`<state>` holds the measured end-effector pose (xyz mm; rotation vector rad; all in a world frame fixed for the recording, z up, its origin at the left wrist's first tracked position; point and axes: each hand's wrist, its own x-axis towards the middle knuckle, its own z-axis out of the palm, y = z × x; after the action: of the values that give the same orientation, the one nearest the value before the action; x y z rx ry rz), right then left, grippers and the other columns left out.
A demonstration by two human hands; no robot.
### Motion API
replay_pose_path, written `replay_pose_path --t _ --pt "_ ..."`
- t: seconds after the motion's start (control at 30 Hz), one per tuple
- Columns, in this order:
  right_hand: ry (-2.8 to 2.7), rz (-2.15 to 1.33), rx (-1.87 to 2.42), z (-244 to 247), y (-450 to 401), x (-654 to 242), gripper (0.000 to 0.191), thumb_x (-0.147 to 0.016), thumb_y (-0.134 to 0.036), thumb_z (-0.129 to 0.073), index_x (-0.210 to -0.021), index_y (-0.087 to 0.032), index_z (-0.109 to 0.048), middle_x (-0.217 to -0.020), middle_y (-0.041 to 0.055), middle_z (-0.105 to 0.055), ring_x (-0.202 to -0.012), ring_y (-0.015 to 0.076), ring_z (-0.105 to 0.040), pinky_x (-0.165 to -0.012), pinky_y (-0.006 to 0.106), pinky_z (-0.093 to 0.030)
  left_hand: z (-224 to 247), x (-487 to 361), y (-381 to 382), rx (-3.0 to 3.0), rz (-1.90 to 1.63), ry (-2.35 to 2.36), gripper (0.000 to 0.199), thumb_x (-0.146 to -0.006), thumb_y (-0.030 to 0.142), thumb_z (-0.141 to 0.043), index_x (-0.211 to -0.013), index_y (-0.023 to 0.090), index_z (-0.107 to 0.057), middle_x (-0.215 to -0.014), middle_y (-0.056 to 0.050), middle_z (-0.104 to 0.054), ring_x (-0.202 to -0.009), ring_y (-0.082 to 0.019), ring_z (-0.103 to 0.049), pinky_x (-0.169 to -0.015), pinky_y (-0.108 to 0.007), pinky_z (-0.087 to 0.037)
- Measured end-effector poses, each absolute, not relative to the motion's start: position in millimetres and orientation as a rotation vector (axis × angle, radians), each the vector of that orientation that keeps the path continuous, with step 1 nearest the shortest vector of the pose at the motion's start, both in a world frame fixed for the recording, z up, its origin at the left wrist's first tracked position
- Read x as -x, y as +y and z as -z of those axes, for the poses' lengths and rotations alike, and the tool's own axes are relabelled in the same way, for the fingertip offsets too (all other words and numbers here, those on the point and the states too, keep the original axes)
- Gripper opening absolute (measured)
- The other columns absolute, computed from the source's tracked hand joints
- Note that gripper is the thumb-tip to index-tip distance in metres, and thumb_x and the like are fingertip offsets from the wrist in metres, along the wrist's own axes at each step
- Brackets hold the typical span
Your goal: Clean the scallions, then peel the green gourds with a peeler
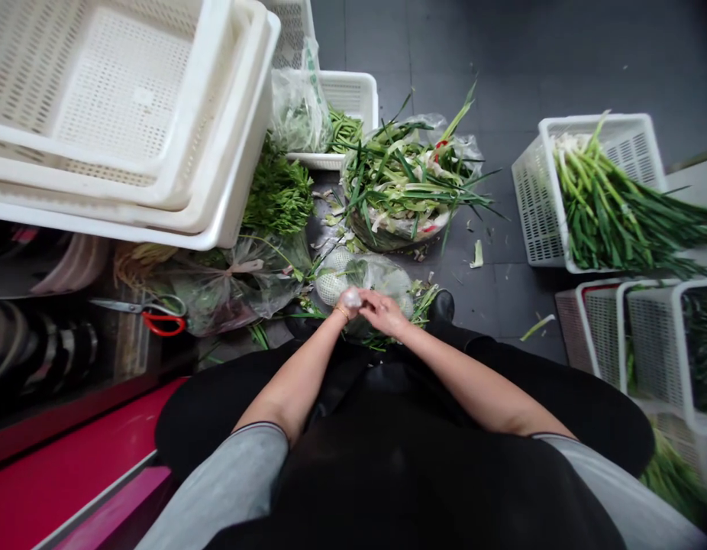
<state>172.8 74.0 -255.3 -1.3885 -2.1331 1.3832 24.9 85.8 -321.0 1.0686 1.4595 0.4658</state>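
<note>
Between my knees sits a clear plastic bag [388, 276] holding round things wrapped in white foam netting [332, 286] and something green. My left hand [347, 304] is closed around the gathered neck of the bag, and a bunched tip of plastic sticks up from it. Right beside it, my right hand [385, 313] has its fingers pinched together at the same bunched plastic. Loose green stalks and leaves lie around the bag's base.
Ahead stands a heaped bag of green trimmings [411, 176]. Stacked white baskets [216, 198], leafy greens [279, 187], a tied plastic bag [227, 283] and red-handled scissors [164, 317] are at left. On the right, a white crate [537, 202] holds long green stalks [611, 206].
</note>
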Motion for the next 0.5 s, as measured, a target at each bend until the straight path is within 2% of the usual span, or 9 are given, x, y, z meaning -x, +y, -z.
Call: replay_pose_path --t 0.1,0.2,0.3,0.4,0.5 --pt "-2.346 -1.327 1.393 243 68 -193 0.021 -0.087 -0.024 -0.052 -0.101 -0.022 -0.068 -0.092 0.0027 -0.071 -0.084 0.0149 -0.064 -0.082 0.027 -0.048 317 -23 81 -0.887 -0.468 1.464 0.032 -0.089 0.034 -0.054 -0.109 0.010 -0.060 -0.103 -0.008 -0.063 -0.086 -0.017 -0.062 -0.078 -0.035 -0.053" --pt "-2.458 -1.154 1.668 243 86 -206 0.033 -0.095 -0.024 -0.038 -0.118 -0.016 -0.060 -0.094 0.0081 -0.071 -0.086 0.0175 -0.065 -0.082 0.029 -0.048 312 -23 79 -0.753 -0.538 1.476 0.018 -0.080 0.019 -0.060 -0.095 0.010 -0.065 -0.081 -0.004 -0.066 -0.068 -0.013 -0.060 -0.066 -0.027 -0.051" --pt "-2.554 -1.174 1.649 250 111 -191 0.041 -0.091 -0.033 -0.048 -0.127 -0.012 -0.052 -0.105 0.0141 -0.069 -0.094 0.0223 -0.064 -0.082 0.031 -0.047 307 -23 82 -0.670 -0.599 1.478 0.012 -0.071 0.013 -0.059 -0.081 0.011 -0.065 -0.070 -0.002 -0.065 -0.059 -0.011 -0.057 -0.061 -0.024 -0.048" --pt "-2.687 -1.280 1.537 259 131 -164 0.045 -0.084 -0.035 -0.059 -0.121 -0.010 -0.056 -0.105 0.0184 -0.068 -0.096 0.0280 -0.064 -0.082 0.035 -0.047 306 -21 86 -0.615 -0.618 1.491 0.005 -0.070 0.018 -0.058 -0.069 0.012 -0.059 -0.061 -0.002 -0.060 -0.056 -0.012 -0.056 -0.060 -0.027 -0.050" --pt "-2.737 -1.380 1.496 264 141 -152 0.032 -0.082 -0.033 -0.059 -0.102 -0.008 -0.065 -0.097 0.0219 -0.069 -0.097 0.0325 -0.064 -0.084 0.040 -0.046 307 -16 88 -0.593 -0.635 1.507 0.005 -0.071 0.019 -0.053 -0.071 0.015 -0.054 -0.058 0.000 -0.056 -0.054 -0.012 -0.055 -0.061 -0.029 -0.052"
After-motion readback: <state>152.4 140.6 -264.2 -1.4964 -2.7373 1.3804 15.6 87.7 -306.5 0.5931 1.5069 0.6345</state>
